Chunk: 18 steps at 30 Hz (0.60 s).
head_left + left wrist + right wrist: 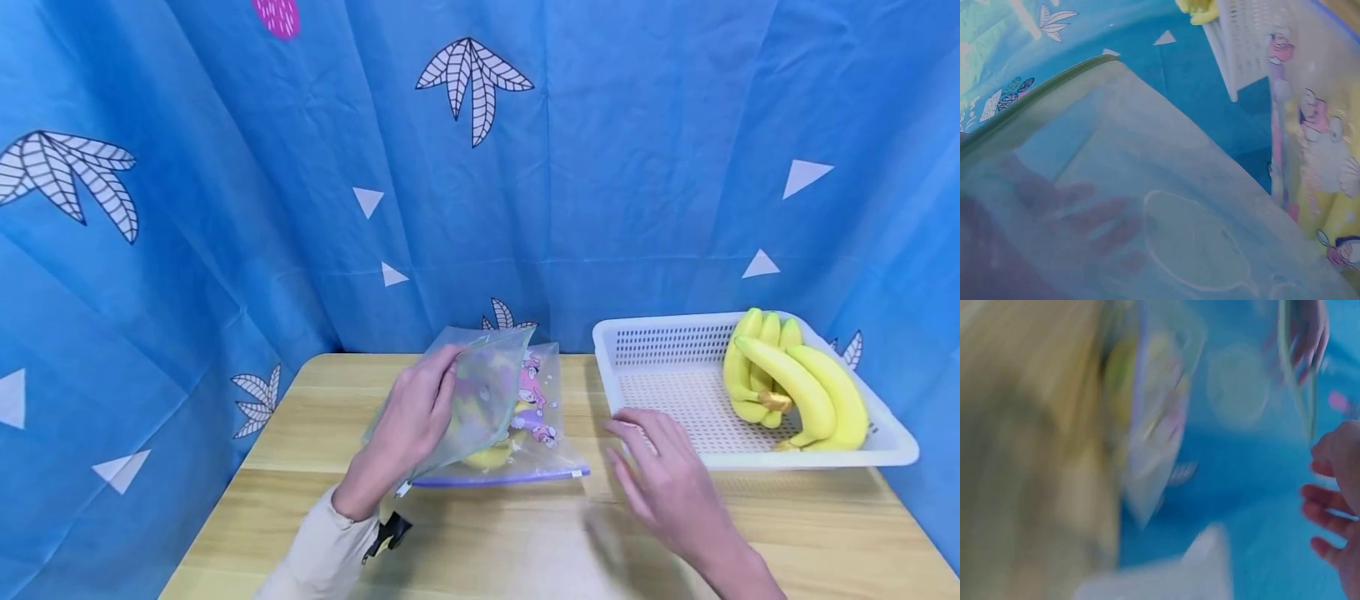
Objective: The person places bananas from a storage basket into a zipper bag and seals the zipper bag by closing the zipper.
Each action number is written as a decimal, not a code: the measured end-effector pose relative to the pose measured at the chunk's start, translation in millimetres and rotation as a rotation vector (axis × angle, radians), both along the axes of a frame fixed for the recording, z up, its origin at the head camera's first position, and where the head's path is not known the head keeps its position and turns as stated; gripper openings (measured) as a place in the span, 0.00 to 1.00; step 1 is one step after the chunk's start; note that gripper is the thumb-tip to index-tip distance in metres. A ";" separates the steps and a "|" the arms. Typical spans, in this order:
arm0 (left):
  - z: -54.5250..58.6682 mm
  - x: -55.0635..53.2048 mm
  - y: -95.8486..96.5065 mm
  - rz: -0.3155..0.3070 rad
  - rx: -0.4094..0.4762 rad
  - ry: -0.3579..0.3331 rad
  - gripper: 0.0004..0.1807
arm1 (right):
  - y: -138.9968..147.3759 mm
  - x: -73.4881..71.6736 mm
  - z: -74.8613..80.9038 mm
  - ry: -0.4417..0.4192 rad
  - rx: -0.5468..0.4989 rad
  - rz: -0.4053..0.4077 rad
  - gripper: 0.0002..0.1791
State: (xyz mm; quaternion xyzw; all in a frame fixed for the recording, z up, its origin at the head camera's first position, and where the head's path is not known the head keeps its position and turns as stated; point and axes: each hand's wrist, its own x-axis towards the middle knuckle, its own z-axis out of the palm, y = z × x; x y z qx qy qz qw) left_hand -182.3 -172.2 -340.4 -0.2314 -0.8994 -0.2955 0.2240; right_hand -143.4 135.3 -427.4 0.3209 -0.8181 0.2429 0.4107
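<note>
My left hand holds a translucent zip bag with a green zip edge, raised and tilted over the table. In the left wrist view, fingers show dimly through the film of this bag. Beneath and behind it lies a second clear zip bag with a purple zip strip and pink cartoon prints; something yellow shows inside. My right hand is held with loosely bent, spread fingers and nothing in it, near the front left corner of a white basket. Motion blurs the right wrist view.
Two bunches of bananas lie in the right part of the basket. A wooden table carries everything, with a blue patterned curtain hanging behind and at the sides. On the left sleeve's cuff sits a small black device.
</note>
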 end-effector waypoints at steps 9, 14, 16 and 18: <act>8.5 -2.9 5.5 -0.031 0.034 -0.039 0.17 | -77.8 -20.0 36.0 0.224 0.214 0.193 0.17; 16.5 -9.1 -7.8 0.013 0.106 0.005 0.16 | -86.2 -28.3 29.0 0.202 0.316 0.194 0.20; 20.8 -10.8 -16.7 0.037 0.138 0.043 0.16 | -85.1 -28.7 26.1 0.204 0.312 0.207 0.20; 26.0 -10.0 -25.5 0.076 0.171 0.085 0.16 | -84.0 -28.3 24.1 0.211 0.309 0.211 0.21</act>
